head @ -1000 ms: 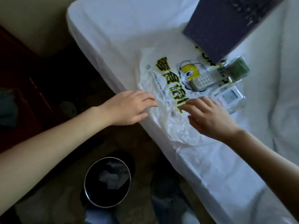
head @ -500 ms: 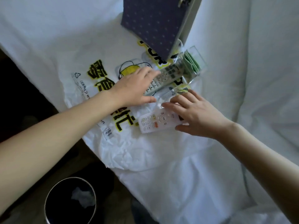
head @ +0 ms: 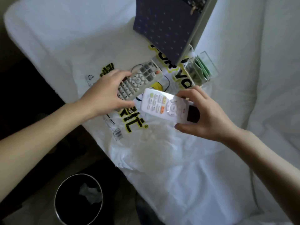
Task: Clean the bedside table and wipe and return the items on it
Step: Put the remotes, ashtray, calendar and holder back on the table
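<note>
Two remotes, flat on the plastic bag [head: 139, 143] a moment earlier, are now lifted: left hand [head: 103, 96] grips the grey remote [head: 141, 80], right hand [head: 204, 116] clasps the white remote [head: 164, 106].

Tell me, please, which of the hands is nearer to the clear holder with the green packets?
Right. The right hand, gripping the white remote, has its fingers just below the clear holder. The left hand grips the grey remote farther off to the holder's left.
</note>
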